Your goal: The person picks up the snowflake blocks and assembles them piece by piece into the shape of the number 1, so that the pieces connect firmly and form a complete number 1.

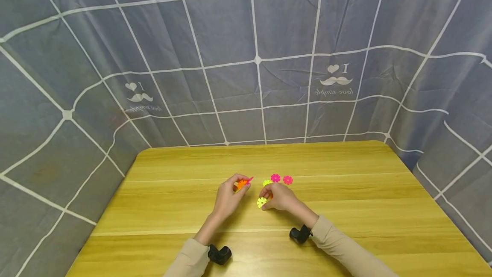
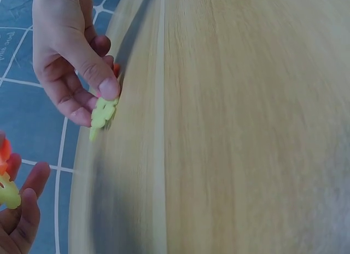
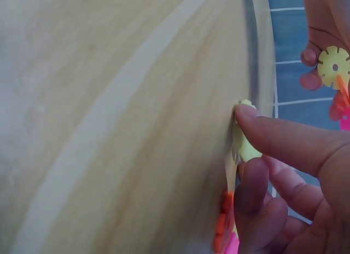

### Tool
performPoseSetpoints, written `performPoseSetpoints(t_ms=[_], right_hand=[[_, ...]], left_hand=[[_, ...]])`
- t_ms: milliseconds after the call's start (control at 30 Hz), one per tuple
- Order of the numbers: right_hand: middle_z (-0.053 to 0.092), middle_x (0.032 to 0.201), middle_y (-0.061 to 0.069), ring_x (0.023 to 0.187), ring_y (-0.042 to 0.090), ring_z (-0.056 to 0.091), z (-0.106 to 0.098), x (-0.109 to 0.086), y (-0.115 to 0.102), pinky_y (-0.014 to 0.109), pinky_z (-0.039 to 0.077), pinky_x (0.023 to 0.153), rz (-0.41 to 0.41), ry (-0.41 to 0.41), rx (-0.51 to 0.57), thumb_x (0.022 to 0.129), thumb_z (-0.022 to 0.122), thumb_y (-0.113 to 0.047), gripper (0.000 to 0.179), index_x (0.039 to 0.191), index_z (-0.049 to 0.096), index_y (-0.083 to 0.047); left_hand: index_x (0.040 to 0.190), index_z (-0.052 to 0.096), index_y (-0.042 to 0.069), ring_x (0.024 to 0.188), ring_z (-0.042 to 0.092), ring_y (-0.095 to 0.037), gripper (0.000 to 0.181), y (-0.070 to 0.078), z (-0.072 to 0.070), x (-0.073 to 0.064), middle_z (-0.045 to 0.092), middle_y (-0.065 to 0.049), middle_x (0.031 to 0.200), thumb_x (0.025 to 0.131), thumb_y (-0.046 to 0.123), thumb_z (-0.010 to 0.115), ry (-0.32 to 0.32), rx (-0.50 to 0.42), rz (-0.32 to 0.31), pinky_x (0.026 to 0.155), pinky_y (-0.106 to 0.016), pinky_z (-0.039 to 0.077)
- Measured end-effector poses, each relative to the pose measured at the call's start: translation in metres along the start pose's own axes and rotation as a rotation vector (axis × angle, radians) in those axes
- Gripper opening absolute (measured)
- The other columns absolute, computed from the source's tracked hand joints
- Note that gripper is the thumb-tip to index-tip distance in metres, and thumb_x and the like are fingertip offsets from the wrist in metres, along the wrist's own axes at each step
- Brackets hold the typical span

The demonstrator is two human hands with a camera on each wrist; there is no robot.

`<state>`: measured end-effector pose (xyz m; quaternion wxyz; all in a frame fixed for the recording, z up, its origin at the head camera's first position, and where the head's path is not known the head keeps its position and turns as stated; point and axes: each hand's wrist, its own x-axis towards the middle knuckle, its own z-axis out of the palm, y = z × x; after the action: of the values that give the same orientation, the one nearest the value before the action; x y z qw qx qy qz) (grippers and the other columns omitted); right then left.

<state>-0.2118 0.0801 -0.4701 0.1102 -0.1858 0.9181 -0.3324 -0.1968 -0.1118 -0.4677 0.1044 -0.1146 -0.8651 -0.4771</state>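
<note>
Disc (image 1: pixel 262 202), likely light, stiff, pinched in right grip (image 1: pixel 280 197); left grip (image 1: pixel 227 196) pinches cluster (image 1: pixel 241 184) at its two o'clock; I'd hold rims.

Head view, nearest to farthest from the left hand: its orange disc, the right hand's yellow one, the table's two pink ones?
1. Orange disc: in the left hand.
2. Yellow disc: pinched by the right hand.
3. Left pink disc: beyond the right hand.
4. Right pink disc: farther right, on the table.
</note>
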Motion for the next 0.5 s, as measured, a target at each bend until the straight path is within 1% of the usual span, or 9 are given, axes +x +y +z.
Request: performPoseSetpoints(t_ms=[67, 167, 333, 500], right_hand=[[0.065, 0.08, -0.003, 0.076, 0.01, 0.057, 0.0, 0.0, 0.001, 0.029, 0.046, 0.07, 0.003, 0.006, 0.002, 0.069, 0.086, -0.014, 0.027, 0.09, 0.069, -0.011], [0.063, 0.077, -0.003, 0.071, 0.009, 0.055, 0.001, 0.0, 0.004, 0.027, 0.045, 0.065, -0.004, 0.016, 0.015, 0.071, 0.085, -0.014, 0.026, 0.09, 0.068, -0.011], [0.062, 0.072, -0.001, 0.06, 0.008, 0.054, 0.002, 0.0, 0.008, 0.021, 0.045, 0.054, -0.019, 0.019, 0.099, 0.079, 0.077, -0.008, 0.016, 0.093, 0.069, -0.005], [0.059, 0.069, 0.0, 0.053, 0.009, 0.053, -0.001, -0.001, 0.011, 0.021, 0.044, 0.049, 0.014, 0.019, 0.149, 0.086, 0.07, -0.009, 0.015, 0.098, 0.069, -0.001]], left_hand=[[0.104, 0.069, 0.016, 0.056, 0.05, -0.004, 0.015, 0.001, 0.001, 0.0, 0.071, -0.002, 0.091, 0.09, 0.022, 0.068, -0.002, -0.009, 0.003, 0.046, -0.016, 0.037], [0.104, 0.068, 0.016, 0.055, 0.051, -0.004, 0.016, 0.002, 0.003, 0.001, 0.071, -0.002, 0.087, 0.09, 0.024, 0.067, -0.007, -0.023, 0.003, 0.045, -0.015, 0.035], [0.104, 0.068, 0.016, 0.054, 0.052, -0.004, 0.016, 0.003, 0.006, 0.001, 0.071, -0.004, 0.082, 0.091, 0.026, 0.066, -0.011, -0.038, -0.001, 0.043, -0.015, 0.035], [0.104, 0.068, 0.016, 0.056, 0.055, -0.006, 0.015, 0.005, 0.008, 0.002, 0.072, -0.009, 0.081, 0.092, 0.025, 0.066, -0.018, -0.042, -0.006, 0.044, -0.015, 0.035]])
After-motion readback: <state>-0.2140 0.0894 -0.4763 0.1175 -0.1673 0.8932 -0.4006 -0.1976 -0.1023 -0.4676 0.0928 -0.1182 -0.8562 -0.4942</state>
